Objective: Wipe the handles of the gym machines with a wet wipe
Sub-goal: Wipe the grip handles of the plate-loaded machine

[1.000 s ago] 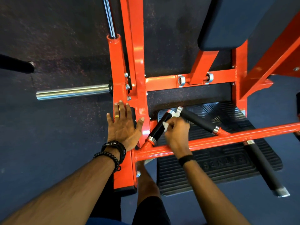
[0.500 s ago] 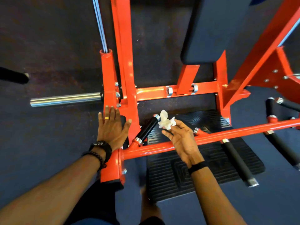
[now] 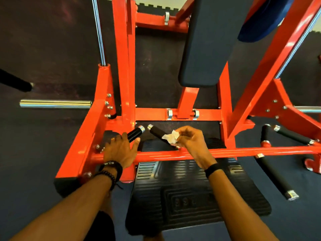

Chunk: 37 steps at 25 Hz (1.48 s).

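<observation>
While the left hand rests flat, fingers straight, on the frame, the right hand pinches the wipe against the handle at its ten o'clock.

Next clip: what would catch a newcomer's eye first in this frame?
The bright orange machine frame fills the view over dark flooring. Centre frame, the right hand pinches a crumpled white wipe against a black foam handle, while the left hand rests open on the frame beside the neighbouring handle.
</observation>
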Tool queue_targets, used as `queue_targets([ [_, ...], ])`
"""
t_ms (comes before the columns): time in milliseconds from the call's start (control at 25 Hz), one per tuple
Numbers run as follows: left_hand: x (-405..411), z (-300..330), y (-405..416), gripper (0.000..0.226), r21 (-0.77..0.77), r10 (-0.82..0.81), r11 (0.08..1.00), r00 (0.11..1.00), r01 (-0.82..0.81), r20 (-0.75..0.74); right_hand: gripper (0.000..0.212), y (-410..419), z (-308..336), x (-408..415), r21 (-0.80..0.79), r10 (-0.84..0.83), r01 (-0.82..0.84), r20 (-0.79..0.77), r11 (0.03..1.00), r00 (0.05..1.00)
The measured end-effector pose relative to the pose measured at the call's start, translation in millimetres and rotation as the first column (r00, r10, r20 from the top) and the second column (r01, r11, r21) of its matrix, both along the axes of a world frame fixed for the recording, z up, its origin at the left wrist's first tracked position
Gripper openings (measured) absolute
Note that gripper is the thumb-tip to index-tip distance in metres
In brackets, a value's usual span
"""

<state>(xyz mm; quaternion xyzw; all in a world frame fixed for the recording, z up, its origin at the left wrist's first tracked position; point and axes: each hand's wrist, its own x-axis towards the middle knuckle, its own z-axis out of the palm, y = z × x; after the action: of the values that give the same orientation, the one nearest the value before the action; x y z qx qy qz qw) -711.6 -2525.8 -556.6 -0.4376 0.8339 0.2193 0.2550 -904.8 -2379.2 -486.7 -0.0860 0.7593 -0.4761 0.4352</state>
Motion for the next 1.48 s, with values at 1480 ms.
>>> queue_targets([
  [1480,-7.9,-1.9,-4.6,0.064,-0.035,-0.039,0.999,0.998,0.040,0.044,0.018,-65.1,-111.6,-4.4,0.522,0.809,-0.619,-0.400,0.587,0.430],
])
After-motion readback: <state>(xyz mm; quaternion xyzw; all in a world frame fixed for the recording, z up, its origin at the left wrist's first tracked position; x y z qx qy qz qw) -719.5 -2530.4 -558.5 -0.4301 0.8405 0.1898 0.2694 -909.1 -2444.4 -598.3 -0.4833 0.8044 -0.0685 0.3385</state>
